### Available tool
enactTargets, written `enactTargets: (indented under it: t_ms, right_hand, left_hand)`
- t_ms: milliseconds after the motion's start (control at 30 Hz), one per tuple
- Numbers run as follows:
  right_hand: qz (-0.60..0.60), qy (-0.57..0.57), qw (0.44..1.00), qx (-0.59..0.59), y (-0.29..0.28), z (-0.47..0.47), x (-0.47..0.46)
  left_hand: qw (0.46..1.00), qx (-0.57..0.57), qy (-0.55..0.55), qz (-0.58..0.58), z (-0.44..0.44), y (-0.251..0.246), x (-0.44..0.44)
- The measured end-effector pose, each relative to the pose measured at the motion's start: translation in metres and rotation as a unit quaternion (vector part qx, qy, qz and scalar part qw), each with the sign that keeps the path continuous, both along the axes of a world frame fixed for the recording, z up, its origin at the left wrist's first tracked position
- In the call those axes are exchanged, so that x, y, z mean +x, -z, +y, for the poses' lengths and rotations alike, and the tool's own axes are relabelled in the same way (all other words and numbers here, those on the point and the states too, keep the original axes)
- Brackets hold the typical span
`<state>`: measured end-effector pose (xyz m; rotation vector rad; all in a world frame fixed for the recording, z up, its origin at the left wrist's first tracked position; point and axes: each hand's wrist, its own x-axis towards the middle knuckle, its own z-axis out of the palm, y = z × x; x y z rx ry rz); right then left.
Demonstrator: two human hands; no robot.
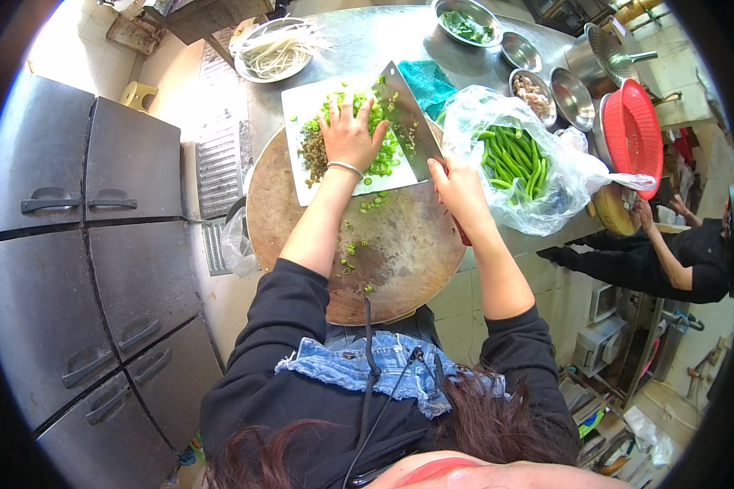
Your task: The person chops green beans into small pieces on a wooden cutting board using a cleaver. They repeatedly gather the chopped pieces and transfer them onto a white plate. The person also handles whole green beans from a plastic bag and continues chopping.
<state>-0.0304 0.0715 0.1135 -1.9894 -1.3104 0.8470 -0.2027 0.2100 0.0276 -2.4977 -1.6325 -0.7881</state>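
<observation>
My left hand (pixel 350 137), with a bracelet at the wrist, lies spread on a pile of chopped green chilies (pixel 384 160). Brown chopped bits (pixel 314 153) sit beside the chilies on the left. Both heaps are on a white rectangular tray or board (pixel 309 194), which rests on a round wooden chopping block (pixel 404 244). In my right hand (pixel 462 192) is the handle of a cleaver (pixel 408 125). Its broad blade slants along the tray's right side, with green bits stuck to it. Several chili pieces (pixel 350 249) are scattered on the block.
A plastic bag of whole green chilies (pixel 517 160) stands right of the block. Behind lie a teal cloth (pixel 427 85), a bowl of white strips (pixel 275 52), metal bowls (pixel 572 98) and a red basket (pixel 633 140). Another person (pixel 654 263) is at the right; steel cabinets (pixel 43 275) line the left.
</observation>
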Motion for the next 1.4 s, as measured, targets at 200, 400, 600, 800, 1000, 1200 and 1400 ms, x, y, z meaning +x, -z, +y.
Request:
enactTargets:
  t_ms: [200, 400, 600, 800, 1000, 1200, 1400]
  right_hand:
    - [-0.084, -0.004, 0.995, 0.06, 0.004, -0.011, -0.003]
    - [-0.021, -0.006, 0.999, 0.027, -0.007, -0.014, -0.01]
    - [0.119, 0.013, 0.993, -0.007, -0.031, -0.025, -0.018]
    - [0.125, 0.033, 0.992, -0.002, -0.032, -0.019, -0.016]
    - [0.154, 0.025, 0.988, 0.001, -0.025, -0.017, -0.024]
    - [0.143, 0.03, 0.989, 0.009, -0.028, -0.018, -0.026]
    - [0.21, 0.053, 0.976, 0.024, -0.021, -0.014, -0.028]
  left_hand:
    - [0.998, -0.048, 0.001, 0.037, 0.004, -0.006, -0.001]
    - [0.971, -0.059, 0.2, -0.113, 0.006, -0.03, 0.021]
    - [0.98, -0.126, 0.098, -0.118, 0.013, -0.03, 0.018]
    - [0.986, -0.051, 0.11, -0.115, -0.012, -0.021, -0.003]
    - [0.978, -0.124, 0.143, -0.085, -0.019, -0.032, 0.004]
    - [0.978, -0.051, 0.173, -0.101, -0.034, -0.03, -0.008]
    - [0.964, -0.062, 0.258, -0.025, -0.049, -0.035, -0.004]
